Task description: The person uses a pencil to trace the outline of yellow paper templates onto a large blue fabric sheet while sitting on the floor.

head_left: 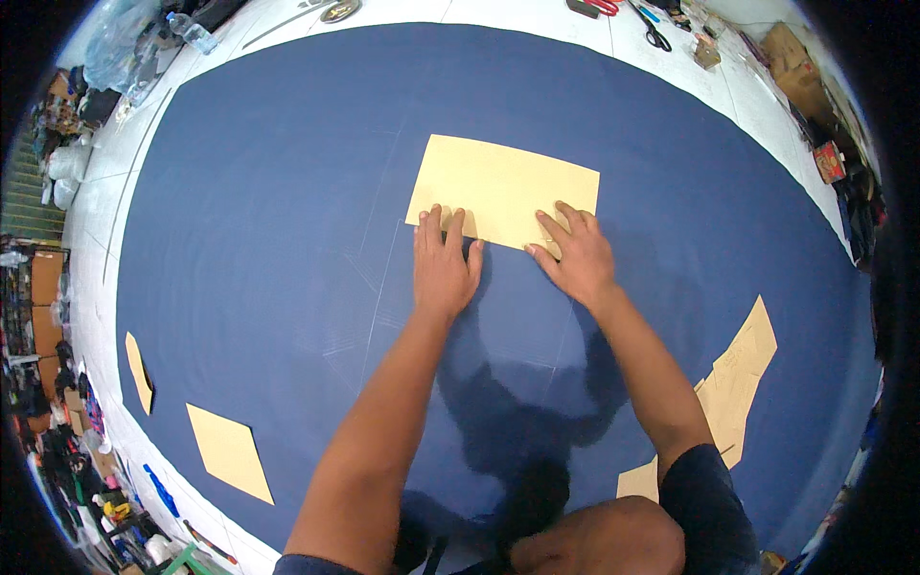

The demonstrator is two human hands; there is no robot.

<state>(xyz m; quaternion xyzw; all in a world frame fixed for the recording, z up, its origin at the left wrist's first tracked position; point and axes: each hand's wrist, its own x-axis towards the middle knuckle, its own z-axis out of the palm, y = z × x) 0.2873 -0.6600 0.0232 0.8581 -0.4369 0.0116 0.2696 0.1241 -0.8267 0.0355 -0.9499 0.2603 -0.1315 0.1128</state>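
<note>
A large pale yellow paper pattern piece (503, 182) lies flat on a dark blue cloth (249, 220). My left hand (447, 264) rests at its near left edge, fingertips on the paper and thumb apart at the edge. My right hand (580, 254) lies over its near right corner, fingers spread on the paper. Both hands are open and press from above rather than grasp. Thin pale chalk lines run across the cloth, left of the paper and nearer to me. My shadow falls on the cloth between my arms.
More yellow pattern pieces lie at the right (743, 383), and a four-sided piece (230, 452) and a narrow piece (140, 374) at the left. Beyond the cloth are black-handled scissors (654, 34), a plastic bottle (192, 33) and a cardboard piece (800, 72). Cluttered shelves stand far left.
</note>
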